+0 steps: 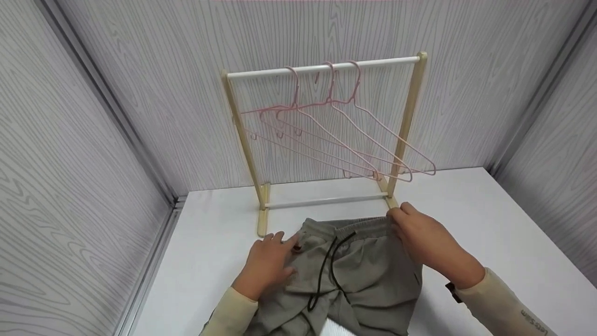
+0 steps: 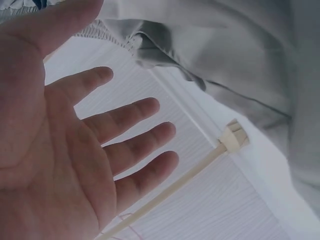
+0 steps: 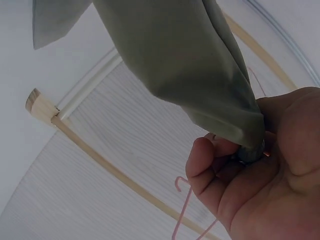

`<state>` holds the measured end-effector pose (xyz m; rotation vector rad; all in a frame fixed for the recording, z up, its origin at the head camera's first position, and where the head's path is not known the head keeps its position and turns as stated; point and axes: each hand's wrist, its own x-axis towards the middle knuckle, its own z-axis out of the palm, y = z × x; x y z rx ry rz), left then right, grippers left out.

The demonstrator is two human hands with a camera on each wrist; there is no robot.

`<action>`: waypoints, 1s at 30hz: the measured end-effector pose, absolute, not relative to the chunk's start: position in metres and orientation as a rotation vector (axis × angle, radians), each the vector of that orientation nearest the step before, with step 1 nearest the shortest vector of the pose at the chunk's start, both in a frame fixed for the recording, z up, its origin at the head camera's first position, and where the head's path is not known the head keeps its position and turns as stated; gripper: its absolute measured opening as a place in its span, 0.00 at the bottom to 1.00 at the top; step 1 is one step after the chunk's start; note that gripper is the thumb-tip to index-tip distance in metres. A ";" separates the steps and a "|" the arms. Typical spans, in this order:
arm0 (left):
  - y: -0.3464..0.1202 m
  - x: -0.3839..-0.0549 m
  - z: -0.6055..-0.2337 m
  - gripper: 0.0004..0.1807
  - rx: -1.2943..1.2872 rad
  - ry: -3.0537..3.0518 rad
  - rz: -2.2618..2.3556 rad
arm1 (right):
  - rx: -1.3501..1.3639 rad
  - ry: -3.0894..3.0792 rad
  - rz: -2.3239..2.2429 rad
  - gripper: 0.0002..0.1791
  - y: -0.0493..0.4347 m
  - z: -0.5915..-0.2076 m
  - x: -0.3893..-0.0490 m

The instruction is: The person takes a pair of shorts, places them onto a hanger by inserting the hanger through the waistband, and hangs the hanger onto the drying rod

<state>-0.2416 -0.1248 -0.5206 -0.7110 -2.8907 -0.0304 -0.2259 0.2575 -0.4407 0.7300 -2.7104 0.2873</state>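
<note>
A pair of grey-green drawstring shorts lies partly lifted at the front of the white table, its elastic waistband toward the rack and a black cord hanging down the middle. My right hand grips the waistband's right corner; in the right wrist view the fingers curl round the bunched cloth. At the waistband's left side is my left hand, fingers spread. The left wrist view shows that palm facing the camera, its fingers straight and apart, with the shorts beyond. Whether the left thumb touches the cloth I cannot tell.
Behind the shorts stands a small wooden rack with a white top rod. Three pink hangers hang from it. The white table is bounded by grey wood-grain panels at the back and sides.
</note>
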 end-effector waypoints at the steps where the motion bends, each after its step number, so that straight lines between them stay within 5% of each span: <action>1: -0.125 -0.242 -0.520 0.44 -0.710 -2.878 -0.029 | 0.739 -2.698 0.274 0.10 0.257 -0.440 -0.225; 30: -0.106 -0.237 -0.464 0.38 -0.704 -2.623 -0.036 | 0.830 -2.460 0.203 0.11 0.230 -0.392 -0.218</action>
